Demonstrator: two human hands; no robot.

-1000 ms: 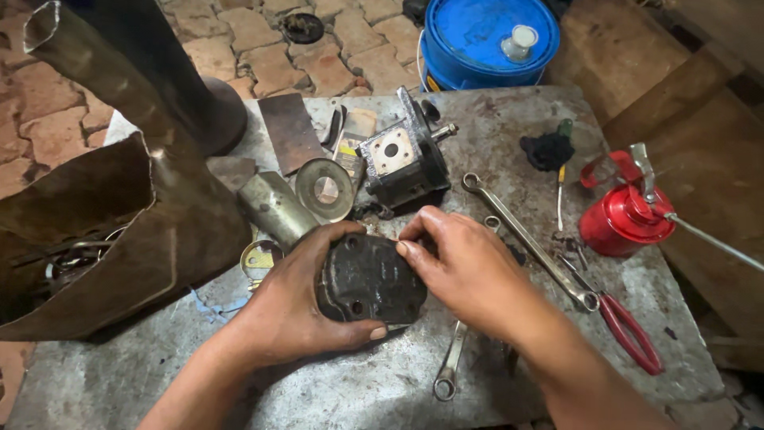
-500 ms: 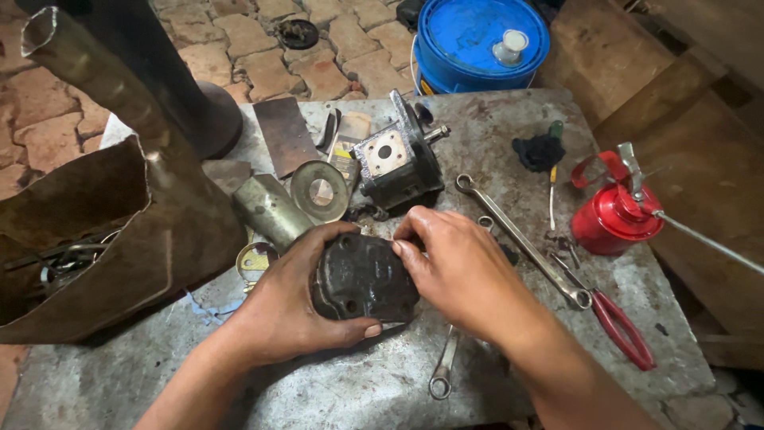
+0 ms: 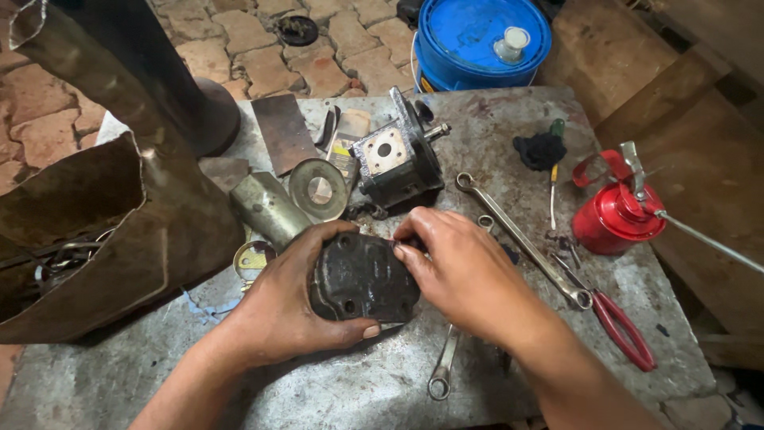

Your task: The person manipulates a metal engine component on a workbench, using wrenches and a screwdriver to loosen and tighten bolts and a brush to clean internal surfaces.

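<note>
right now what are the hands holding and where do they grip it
The left hand cups the dark metal cover by its left side and bottom edge; the right hand pinches its upper right edge.

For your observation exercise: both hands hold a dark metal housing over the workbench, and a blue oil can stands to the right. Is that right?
Not quite. The head view shows the oil can is red, not blue. The rest stands: left hand and right hand hold the dark metal housing over the workbench.

A blue round drum (image 3: 477, 36) with a white cap is seen on the floor beyond the far edge of the bench (image 3: 318, 390); a yellow label strip shows on its side. No screens or signs are visible.
</note>
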